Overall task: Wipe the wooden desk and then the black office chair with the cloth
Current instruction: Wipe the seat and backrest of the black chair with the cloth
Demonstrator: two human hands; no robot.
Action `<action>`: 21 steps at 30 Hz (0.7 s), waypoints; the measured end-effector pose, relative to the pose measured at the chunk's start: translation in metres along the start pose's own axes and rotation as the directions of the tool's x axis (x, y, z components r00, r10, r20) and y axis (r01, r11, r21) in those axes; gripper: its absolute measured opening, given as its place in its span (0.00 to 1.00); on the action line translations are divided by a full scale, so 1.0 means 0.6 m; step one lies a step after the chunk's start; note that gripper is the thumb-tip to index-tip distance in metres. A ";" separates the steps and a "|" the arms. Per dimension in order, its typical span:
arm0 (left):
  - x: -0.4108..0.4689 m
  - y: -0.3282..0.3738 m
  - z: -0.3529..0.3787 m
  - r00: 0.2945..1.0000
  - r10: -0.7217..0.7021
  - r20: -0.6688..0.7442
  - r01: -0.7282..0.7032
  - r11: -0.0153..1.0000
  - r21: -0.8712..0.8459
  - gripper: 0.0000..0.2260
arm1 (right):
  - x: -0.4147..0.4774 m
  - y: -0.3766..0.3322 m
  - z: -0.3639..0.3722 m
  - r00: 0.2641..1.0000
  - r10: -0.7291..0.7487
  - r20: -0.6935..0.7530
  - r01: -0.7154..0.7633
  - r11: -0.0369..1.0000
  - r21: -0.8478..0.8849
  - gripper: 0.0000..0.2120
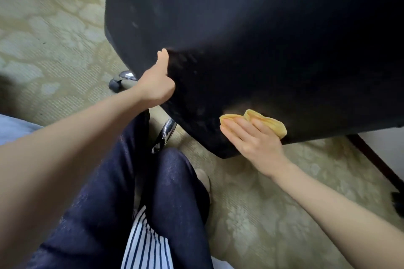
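Note:
The black office chair (251, 39) fills the upper middle and right of the head view, its fabric dusty in places. My left hand (158, 84) grips the chair's left edge, thumb up along the rim and the fingers hidden behind the fabric. My right hand (251, 137) lies flat with straight fingers on a folded yellow cloth (273, 124), pressing it against the chair's lower surface near the bottom edge. The wooden desk is out of view.
Chrome chair legs (165, 135) and a castor (115, 84) stick out below the chair. Patterned beige carpet (54, 35) covers the floor. My legs in dark trousers (172, 199) are close under the chair. A dark wooden strip (376, 164) runs at the right.

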State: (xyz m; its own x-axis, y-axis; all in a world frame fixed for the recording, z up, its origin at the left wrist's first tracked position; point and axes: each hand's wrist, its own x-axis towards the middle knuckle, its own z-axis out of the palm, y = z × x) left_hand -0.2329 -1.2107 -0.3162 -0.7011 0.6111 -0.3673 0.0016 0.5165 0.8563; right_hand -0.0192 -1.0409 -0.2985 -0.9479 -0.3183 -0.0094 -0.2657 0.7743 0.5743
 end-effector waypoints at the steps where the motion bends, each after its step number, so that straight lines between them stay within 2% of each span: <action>1: -0.006 0.006 0.000 1.000 0.011 0.002 -0.011 1.000 0.002 0.39 | 0.010 0.012 -0.019 0.997 0.046 -0.056 -0.048 0.999 -0.020 0.16; 6: -0.043 0.036 0.000 0.991 0.124 0.042 -0.126 0.991 0.050 0.39 | 0.056 0.079 -0.115 0.934 0.188 -0.303 -0.225 0.970 -0.091 0.16; 12: -0.095 0.096 -0.035 0.960 0.269 0.073 -0.277 0.946 0.168 0.40 | 0.097 0.155 -0.242 0.828 0.250 -0.502 -0.391 0.900 -0.196 0.15; 16: -0.135 0.133 -0.073 0.928 0.362 0.083 -0.371 0.905 0.208 0.40 | 0.111 0.199 -0.326 0.719 0.276 -0.638 -0.491 0.851 -0.185 0.14; 21: -0.180 0.180 -0.141 0.890 0.455 0.007 -0.444 0.866 0.230 0.41 | 0.141 0.236 -0.428 0.570 0.269 -0.777 -0.560 0.819 -0.127 0.14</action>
State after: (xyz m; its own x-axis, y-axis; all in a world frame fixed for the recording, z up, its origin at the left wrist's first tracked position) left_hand -0.2171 -1.2713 -0.1533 -0.6184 0.7836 0.0601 0.4773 0.3137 0.8209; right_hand -0.0918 -1.0989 -0.0077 -0.4751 -0.3976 0.7850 0.3356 0.7428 0.5793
